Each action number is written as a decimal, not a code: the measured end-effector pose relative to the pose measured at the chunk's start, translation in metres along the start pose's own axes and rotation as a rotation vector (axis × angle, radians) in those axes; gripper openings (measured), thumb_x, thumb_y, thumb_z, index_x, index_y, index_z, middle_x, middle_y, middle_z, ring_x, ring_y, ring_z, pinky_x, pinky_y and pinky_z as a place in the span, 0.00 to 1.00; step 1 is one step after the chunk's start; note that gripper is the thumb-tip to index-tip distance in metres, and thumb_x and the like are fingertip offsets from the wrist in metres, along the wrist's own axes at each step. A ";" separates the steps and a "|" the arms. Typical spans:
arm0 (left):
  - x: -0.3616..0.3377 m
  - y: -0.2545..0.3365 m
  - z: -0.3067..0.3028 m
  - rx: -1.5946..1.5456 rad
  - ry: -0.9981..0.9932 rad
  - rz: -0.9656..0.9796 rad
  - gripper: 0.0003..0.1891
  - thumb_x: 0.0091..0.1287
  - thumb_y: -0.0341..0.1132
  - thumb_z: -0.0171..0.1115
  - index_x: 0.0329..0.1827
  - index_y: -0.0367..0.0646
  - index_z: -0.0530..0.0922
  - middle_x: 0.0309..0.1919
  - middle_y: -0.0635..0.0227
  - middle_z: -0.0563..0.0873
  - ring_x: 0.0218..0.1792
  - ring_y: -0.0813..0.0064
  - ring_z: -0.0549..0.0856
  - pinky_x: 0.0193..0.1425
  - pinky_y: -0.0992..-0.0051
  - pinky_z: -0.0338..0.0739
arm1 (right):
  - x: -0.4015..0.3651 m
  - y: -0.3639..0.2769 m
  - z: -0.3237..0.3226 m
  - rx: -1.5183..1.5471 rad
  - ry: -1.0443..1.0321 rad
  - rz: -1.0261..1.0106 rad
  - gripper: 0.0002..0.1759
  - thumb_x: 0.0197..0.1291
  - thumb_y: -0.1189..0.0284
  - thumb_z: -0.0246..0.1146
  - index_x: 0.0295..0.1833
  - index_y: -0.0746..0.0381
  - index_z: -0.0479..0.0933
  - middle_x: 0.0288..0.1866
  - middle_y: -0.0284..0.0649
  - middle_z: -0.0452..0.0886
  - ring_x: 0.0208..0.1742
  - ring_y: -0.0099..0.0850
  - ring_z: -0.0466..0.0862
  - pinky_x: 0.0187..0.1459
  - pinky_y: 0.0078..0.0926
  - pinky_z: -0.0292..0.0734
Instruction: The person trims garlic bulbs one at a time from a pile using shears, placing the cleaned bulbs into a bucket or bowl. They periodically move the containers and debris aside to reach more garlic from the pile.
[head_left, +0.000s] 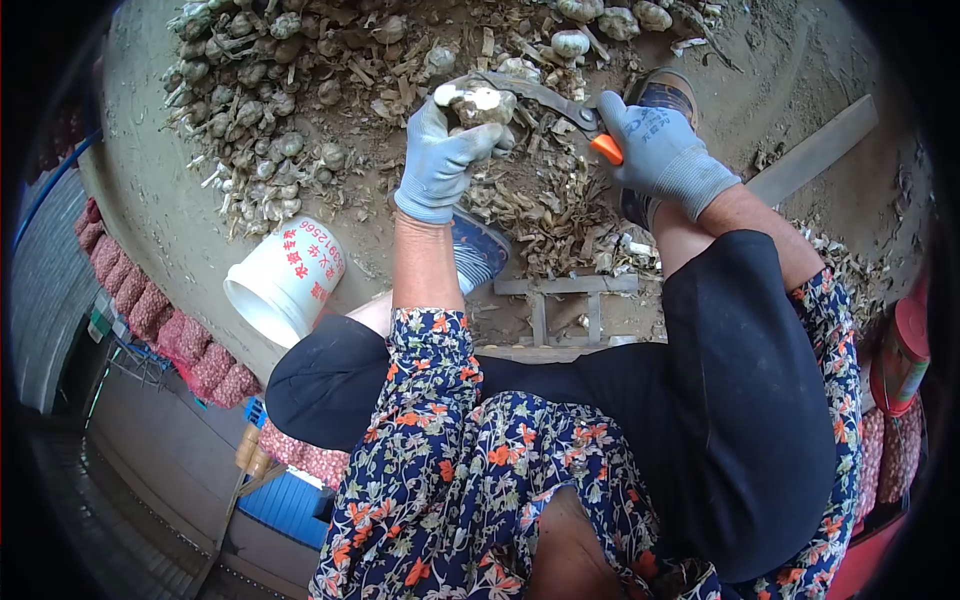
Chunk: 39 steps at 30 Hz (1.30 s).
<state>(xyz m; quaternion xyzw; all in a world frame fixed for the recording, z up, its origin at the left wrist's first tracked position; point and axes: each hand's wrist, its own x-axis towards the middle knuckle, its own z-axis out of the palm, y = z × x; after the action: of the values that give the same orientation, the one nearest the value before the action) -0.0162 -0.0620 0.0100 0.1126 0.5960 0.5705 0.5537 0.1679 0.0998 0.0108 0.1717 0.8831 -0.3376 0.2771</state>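
Note:
My left hand (pixel 447 160), in a grey-blue glove, is closed around garlic bulbs (pixel 480 100) with pale cut-looking faces turned up. In my right hand (pixel 655 145), gloved the same way, is a curved-blade cutter (pixel 545 97) with an orange handle part and a bolt near the grip. Its dark blade reaches left, and the tip overlaps the top of the held garlic. Below both hands lies a heap of dry garlic stalks and skins (pixel 545 215). The far end of the handle is hidden in my fist.
A large pile of garlic (pixel 260 80) covers the ground at upper left. A white bucket (pixel 290 280) with red writing lies tipped near my left knee. By my right foot is a wooden board (pixel 815 150); a low wooden frame (pixel 565 288) sits before me. Filled mesh sacks (pixel 150 310) line the left.

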 end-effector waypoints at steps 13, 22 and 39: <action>0.015 0.002 0.019 0.352 0.225 0.131 0.24 0.50 0.25 0.69 0.52 0.34 0.74 0.39 0.68 0.83 0.34 0.82 0.82 0.38 0.82 0.79 | 0.007 0.002 0.018 0.079 0.166 0.009 0.23 0.58 0.62 0.59 0.51 0.65 0.64 0.43 0.53 0.80 0.45 0.48 0.82 0.45 0.42 0.77; 0.005 0.003 0.017 -0.442 0.100 0.160 0.24 0.58 0.26 0.61 0.59 0.41 0.70 0.50 0.58 0.78 0.36 0.74 0.79 0.31 0.78 0.78 | 0.011 0.009 0.018 0.723 0.108 0.006 0.21 0.60 0.56 0.58 0.46 0.63 0.67 0.39 0.54 0.80 0.45 0.51 0.81 0.45 0.40 0.74; 0.011 -0.009 0.010 -1.163 -0.276 0.308 0.21 0.61 0.39 0.66 0.58 0.59 0.75 0.58 0.74 0.75 0.43 0.70 0.80 0.36 0.77 0.79 | 0.009 -0.008 0.002 1.145 -0.267 -0.221 0.22 0.60 0.57 0.63 0.50 0.60 0.68 0.35 0.30 0.71 0.27 0.15 0.71 0.25 0.16 0.72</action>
<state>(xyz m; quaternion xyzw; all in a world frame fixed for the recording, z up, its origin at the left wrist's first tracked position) -0.0082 -0.0507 -0.0005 -0.0503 0.0872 0.8556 0.5078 0.1577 0.0934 0.0080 0.1568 0.5308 -0.8054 0.2123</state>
